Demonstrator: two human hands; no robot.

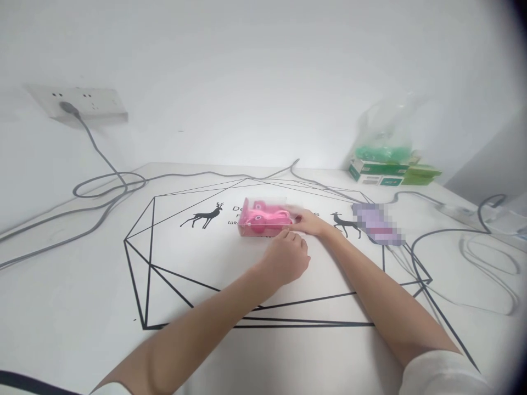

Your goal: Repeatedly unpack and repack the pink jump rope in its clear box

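Note:
A small clear box [263, 217] with pink contents lies on the white table [82, 307], over black line art and deer prints. My right hand [308, 222] reaches in from the right, its fingers closed on the box's right end. My left hand [288, 257] rests just in front of the box's near right corner with its fingers curled; its fingertips are close to the box edge, and whether they touch it is hard to tell.
Grey cables [107, 184] loop across the back left from a wall socket [78, 104]. More cables [465, 241] and a power strip lie at right. Green boxes [391, 173] under a plastic bag stand at the back right. A blurred purple object [376, 224] sits right of my hands.

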